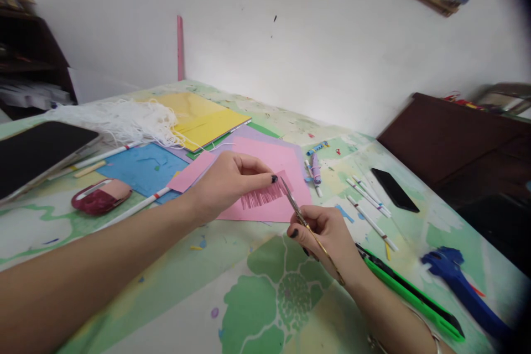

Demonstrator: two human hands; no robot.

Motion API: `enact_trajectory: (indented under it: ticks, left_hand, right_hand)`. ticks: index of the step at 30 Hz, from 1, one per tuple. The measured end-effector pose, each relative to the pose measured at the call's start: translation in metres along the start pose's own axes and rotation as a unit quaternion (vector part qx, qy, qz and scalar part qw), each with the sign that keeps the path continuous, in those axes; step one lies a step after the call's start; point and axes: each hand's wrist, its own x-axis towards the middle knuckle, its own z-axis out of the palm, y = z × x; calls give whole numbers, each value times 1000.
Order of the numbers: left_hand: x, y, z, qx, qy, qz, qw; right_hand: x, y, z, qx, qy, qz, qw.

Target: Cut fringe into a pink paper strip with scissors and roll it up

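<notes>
My left hand (232, 180) pinches a pink paper strip (265, 193) whose lower edge is cut into a fine fringe. The strip's uncut part (188, 174) sticks out on the other side of the hand. In my right hand (326, 232) is a pair of gold-handled scissors (299, 214), its blades pointing up and left at the fringed end of the strip. Beneath the strip lies a larger pink sheet (294, 163), on top of a lilac sheet.
Yellow sheets (213, 128), a blue sheet (141, 168) and white yarn (120, 121) lie at the back left. A green cutter (415, 293), a blue tool (460, 282), white sticks (371, 221) and a black phone (394, 189) are at the right.
</notes>
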Motion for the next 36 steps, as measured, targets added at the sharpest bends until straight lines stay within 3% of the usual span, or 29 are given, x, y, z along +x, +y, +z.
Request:
enact_trajectory:
  ticks: [36]
  left_hand:
    - [0,-1,0,1,-1,5,1000]
  right_hand:
    - [2,0,0,-21,9,6,1000]
